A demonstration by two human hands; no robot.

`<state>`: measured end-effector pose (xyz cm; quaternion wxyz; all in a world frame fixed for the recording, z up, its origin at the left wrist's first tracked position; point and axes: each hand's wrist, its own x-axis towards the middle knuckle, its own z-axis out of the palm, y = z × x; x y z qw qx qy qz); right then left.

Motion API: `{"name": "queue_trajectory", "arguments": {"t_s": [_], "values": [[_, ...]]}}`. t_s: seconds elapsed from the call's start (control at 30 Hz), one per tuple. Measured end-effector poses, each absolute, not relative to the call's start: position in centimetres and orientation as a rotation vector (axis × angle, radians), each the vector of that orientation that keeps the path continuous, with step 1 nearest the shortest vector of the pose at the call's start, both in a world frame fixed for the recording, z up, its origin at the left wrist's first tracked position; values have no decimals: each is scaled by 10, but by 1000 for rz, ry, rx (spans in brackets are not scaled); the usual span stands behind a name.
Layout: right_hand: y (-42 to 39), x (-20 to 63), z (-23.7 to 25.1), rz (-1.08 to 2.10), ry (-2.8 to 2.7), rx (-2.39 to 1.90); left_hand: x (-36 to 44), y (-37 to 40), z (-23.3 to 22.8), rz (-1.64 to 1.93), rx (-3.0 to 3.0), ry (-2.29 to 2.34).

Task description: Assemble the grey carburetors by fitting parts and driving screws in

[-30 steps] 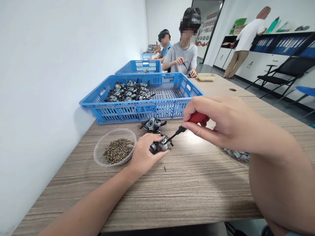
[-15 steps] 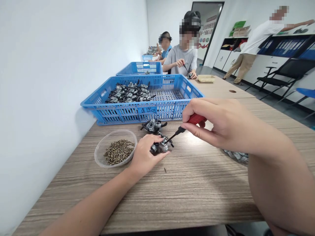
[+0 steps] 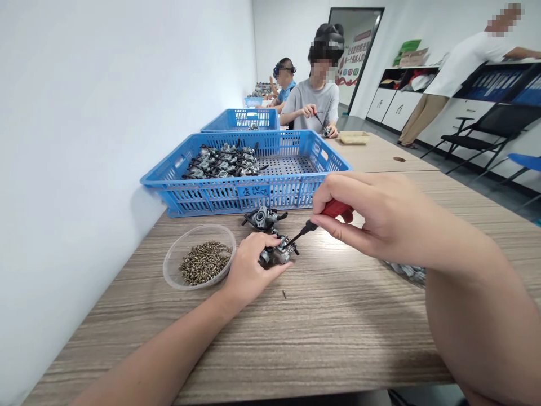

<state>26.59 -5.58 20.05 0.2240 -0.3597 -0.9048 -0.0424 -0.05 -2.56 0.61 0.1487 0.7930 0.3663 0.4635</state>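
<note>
My left hand is closed around a small metal carburetor on the table, thumb and fingers on either side of it. In my right hand is a screwdriver with a red handle and dark shaft, slanting down to the left. Its tip meets the top of the carburetor; the exact contact spot is too small to make out. A second carburetor lies just behind the held one. One loose screw lies on the table in front. Left of my left hand stands a clear plastic bowl full of brass-coloured screws.
A blue crate with several carburetors stands behind, and another blue crate beyond it. Under my right forearm, a container of grey metal parts is partly hidden. Across the table sits a co-worker with a screwdriver, near a yellowish tray.
Both my hands, the screwdriver and the carburetor keep nearly the same places. The view has shifted slightly. In the background, the standing person has moved to the right.
</note>
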Motion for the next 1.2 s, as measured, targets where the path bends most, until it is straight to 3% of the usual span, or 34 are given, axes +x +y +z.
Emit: {"name": "queue_trajectory", "arguments": {"t_s": [0.3, 0.63, 1.07, 1.2], "values": [[-56, 264, 201, -78, -2512, -993, 0, -25, 6, 1341, 2285, 1040], [-68, 261, 201, 199, -2510, -871, 0, -25, 7, 1326, 2303, 1014], [-58, 256, 196, 46, -2492, -926, 1, -26, 9, 1307, 2423, 896], [-62, 248, 194, -188, -2424, -1056, 4, -29, 11, 1345, 2442, 923]]}}
